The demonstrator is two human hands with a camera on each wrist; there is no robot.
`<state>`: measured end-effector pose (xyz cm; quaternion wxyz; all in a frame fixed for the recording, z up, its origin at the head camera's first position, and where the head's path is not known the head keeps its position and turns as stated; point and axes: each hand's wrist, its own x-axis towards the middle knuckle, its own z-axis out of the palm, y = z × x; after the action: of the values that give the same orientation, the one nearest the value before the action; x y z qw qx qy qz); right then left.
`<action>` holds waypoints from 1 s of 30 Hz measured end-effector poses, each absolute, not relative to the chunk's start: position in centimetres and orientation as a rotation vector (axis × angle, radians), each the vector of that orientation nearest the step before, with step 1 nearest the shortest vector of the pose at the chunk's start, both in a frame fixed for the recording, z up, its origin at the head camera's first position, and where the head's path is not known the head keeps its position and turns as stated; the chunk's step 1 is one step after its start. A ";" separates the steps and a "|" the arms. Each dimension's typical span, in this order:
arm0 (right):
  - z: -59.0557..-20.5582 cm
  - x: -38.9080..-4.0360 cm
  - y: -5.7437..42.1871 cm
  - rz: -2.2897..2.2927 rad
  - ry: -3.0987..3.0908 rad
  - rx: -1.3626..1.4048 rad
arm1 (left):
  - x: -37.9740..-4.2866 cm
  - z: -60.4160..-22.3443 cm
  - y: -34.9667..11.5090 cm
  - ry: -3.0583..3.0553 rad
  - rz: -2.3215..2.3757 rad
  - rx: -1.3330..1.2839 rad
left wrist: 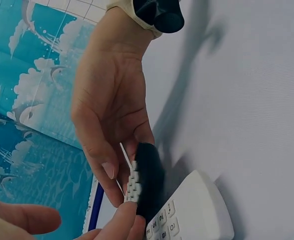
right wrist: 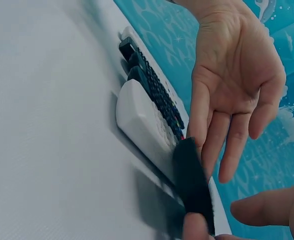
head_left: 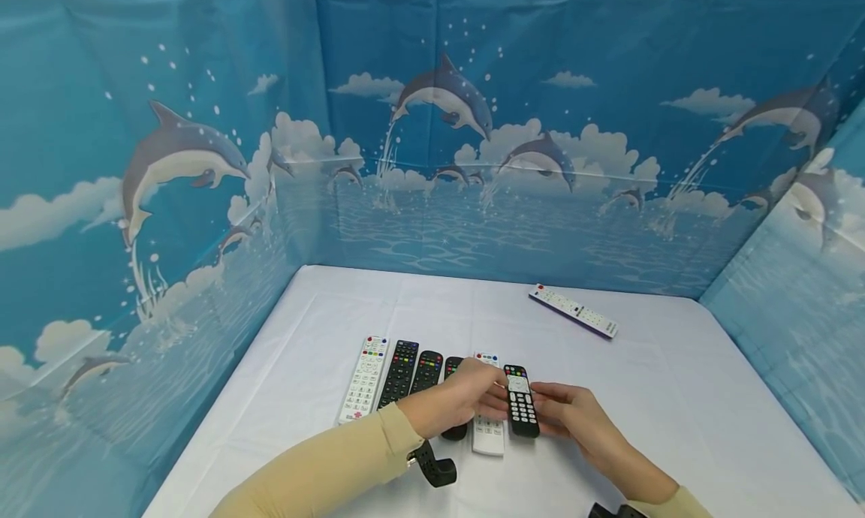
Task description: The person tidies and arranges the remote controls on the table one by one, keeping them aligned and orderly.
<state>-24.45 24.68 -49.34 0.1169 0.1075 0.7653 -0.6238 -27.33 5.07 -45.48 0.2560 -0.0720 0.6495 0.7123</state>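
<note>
A black remote control with white keys [head_left: 523,409] lies between the two hands at the right end of a row. My left hand [head_left: 478,389] reaches over a white remote control [head_left: 488,439], its straight fingertips at the black remote's left side. On the other side, my right hand [head_left: 574,414] has its loosely bent fingers along the right edge. The left wrist view shows the black remote [left wrist: 149,177] with fingers of both hands touching its sides. In the right wrist view, the left hand [right wrist: 237,85] is spread and the right thumb [right wrist: 262,206] stands off the remote.
Left of the hands, a white remote [head_left: 365,375] and several black remotes [head_left: 400,368] lie side by side, partly covered by the left arm. Another white remote [head_left: 573,311] lies slanted at the back right. Dolphin-printed curtains [head_left: 432,225] border the white tabletop [head_left: 696,398].
</note>
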 end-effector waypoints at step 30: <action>-49.8 -24.5 24.4 -1.778 2.296 0.290 | -27.9 -45.6 4.6 1.720 1.893 -0.142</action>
<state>-24.49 24.36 -49.84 0.1115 0.0987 0.7819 -0.6054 -27.92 4.57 -45.64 0.2858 -0.0529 0.6435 0.7081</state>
